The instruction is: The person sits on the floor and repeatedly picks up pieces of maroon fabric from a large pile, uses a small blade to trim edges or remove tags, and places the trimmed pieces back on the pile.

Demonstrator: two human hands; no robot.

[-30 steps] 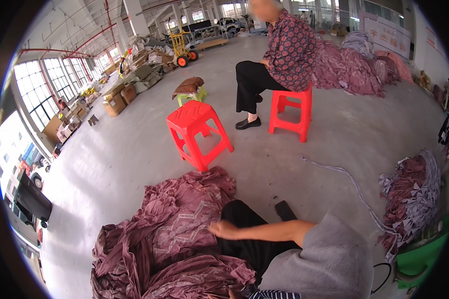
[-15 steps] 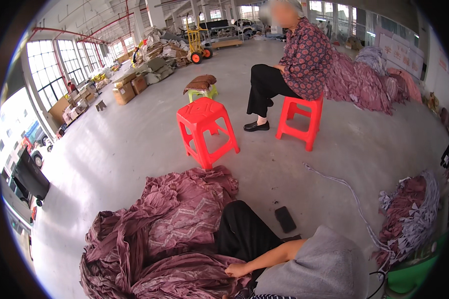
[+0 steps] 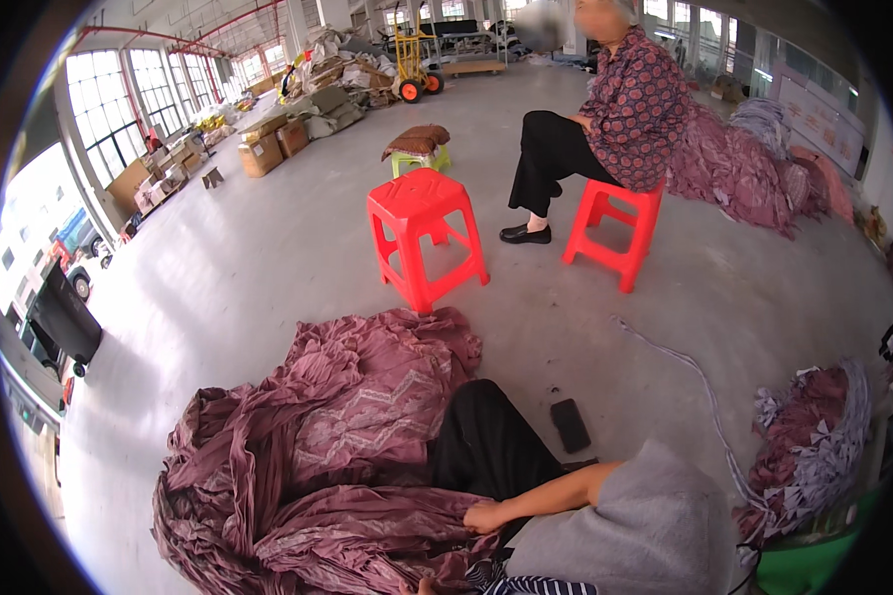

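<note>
A large heap of gathered mauve fabric (image 3: 367, 426) with pale zigzag patterns spreads over the floor and against my black-trousered leg. My right hand (image 3: 483, 517) is closed on a bunched fold at the heap's right side, beside my knee. Only a little of my left hand (image 3: 419, 587) shows at the bottom edge. Its visible fingers seem closed on the nearest part of the same fabric; the rest is cut off. A striped dark-and-white cloth (image 3: 541, 586) lies just right of it, below my grey sleeve.
A red stool (image 3: 422, 198) stands beyond the heap. Another person (image 3: 630, 109) sits on a second red stool (image 3: 633, 233). A black phone (image 3: 570, 426) lies right of my knee. Tied mauve-and-grey fabric (image 3: 804, 436) lies at right, with a pale cord (image 3: 700, 377) trailing from it.
The view has shifted a little, so the stools appear higher and farther right. My right hand has risen slightly with the fold. More of my left hand shows at the bottom edge.
</note>
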